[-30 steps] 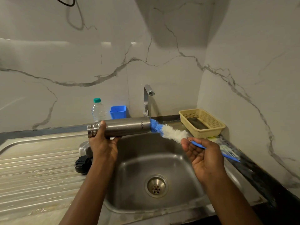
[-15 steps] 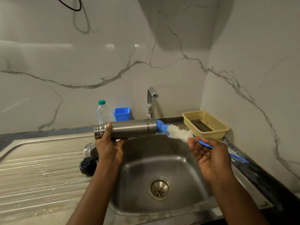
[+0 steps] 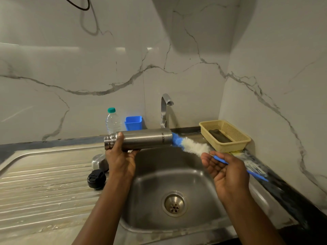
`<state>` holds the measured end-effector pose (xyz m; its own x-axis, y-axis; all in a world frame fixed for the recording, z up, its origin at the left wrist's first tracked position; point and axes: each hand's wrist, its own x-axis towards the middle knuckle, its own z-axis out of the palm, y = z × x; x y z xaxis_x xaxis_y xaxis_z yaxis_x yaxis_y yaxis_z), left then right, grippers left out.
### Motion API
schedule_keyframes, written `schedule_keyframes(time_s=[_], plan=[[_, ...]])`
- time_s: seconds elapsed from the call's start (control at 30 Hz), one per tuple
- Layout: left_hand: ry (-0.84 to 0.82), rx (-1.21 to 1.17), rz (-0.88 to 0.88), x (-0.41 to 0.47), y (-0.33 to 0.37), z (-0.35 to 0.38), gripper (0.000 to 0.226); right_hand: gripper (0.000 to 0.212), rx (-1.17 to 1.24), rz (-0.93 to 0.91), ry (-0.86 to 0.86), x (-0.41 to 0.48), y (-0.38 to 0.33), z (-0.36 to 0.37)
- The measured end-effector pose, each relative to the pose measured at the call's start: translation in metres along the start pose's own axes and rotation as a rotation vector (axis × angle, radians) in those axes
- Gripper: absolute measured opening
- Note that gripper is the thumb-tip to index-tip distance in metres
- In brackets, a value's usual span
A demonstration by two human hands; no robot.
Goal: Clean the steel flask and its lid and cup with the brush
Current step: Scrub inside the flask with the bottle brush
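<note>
Head view: the left hand (image 3: 120, 160) grips the steel flask (image 3: 146, 140) from below, thumb on top near its ridged left end, holding it level above the sink (image 3: 155, 175). The right hand (image 3: 228, 172), palm up with fingers curled, holds the brush (image 3: 192, 145) by its thin blue handle. The blue bristles meet the flask's right end; whether they go inside cannot be told. The black lid (image 3: 96, 179) and the steel cup (image 3: 99, 161) lie on the draining board (image 3: 44, 183), just left of the sink. A tap (image 3: 165, 108), plastic bottle (image 3: 113, 121), blue tub (image 3: 133, 122) and yellow basket (image 3: 235, 145) stand behind.
</note>
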<state>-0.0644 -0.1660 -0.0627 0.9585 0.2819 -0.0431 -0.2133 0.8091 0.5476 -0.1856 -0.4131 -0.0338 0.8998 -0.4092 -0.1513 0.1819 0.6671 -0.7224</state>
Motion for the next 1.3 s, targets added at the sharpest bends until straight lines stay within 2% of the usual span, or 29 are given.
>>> schedule_keyframes(time_s=[0.13, 0.27, 0.47, 0.6, 0.93, 1.03, 1.3], plan=[[-0.015, 0.009, -0.004, -0.003, -0.006, 0.004, 0.057, 0.021, -0.017, -0.031, -0.014, 0.005, -0.006, 0.009], [0.001, -0.014, 0.006, 0.003, 0.002, -0.002, 0.069, 0.021, -0.04, -0.026, -0.031, -0.01, -0.004, -0.001], [-0.025, -0.017, -0.015, -0.001, -0.003, 0.0, 0.066, 0.019, -0.009, -0.02, -0.002, -0.003, 0.0, 0.004], [0.017, -0.031, -0.011, 0.002, -0.003, -0.001, 0.06, 0.019, -0.012, -0.018, -0.017, -0.006, 0.0, 0.006], [0.016, -0.03, -0.002, -0.008, -0.003, 0.006, 0.064, 0.019, 0.012, -0.006, 0.026, -0.004, 0.004, 0.01], [0.04, -0.053, 0.006, -0.002, 0.004, 0.002, 0.059, 0.019, 0.019, -0.004, 0.005, -0.011, 0.005, 0.004], [0.051, -0.026, -0.013, -0.005, 0.004, 0.005, 0.056, 0.017, -0.092, -0.045, -0.004, 0.012, 0.0, 0.01]])
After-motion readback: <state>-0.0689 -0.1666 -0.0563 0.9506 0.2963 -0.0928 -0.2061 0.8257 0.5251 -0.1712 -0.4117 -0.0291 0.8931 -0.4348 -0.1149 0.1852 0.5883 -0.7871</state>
